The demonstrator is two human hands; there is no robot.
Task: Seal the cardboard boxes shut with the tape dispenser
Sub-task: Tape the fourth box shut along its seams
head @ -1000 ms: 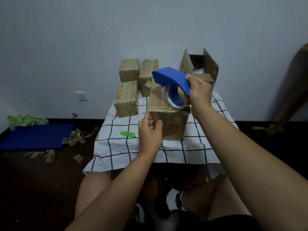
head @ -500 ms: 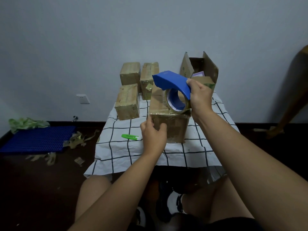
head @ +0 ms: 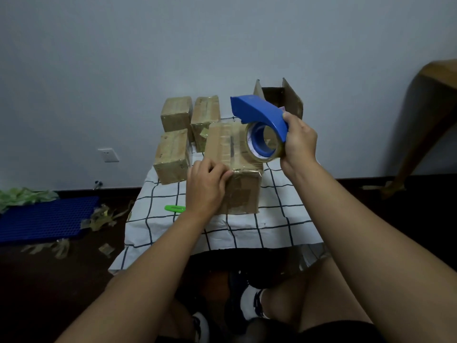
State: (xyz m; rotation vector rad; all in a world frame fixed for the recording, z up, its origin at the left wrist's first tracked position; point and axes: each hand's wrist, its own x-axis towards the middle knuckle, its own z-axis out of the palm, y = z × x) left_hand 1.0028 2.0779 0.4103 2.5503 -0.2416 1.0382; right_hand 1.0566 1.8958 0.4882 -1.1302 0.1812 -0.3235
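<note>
The right hand is gripping the blue tape dispenser at center frame, above the top of the cardboard box sitting on the bench. The left hand, fingers curled, is pressing on the box's near top edge. Three taped boxes are standing just left of it.

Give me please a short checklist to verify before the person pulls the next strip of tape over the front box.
1. Tape dispenser gripped firmly by the right hand: ok.
2. Front box steadied by the left hand at its near top edge: ok.
3. Top flaps of that box closed flat: ok.
4. Tape end stuck down on the box: cannot tell, the clear tape is hard to see.
5. Green cutter lying clear of the box on the checked cloth: ok.
6. Open box behind already sealed: not ok, its flaps stand up.
</note>
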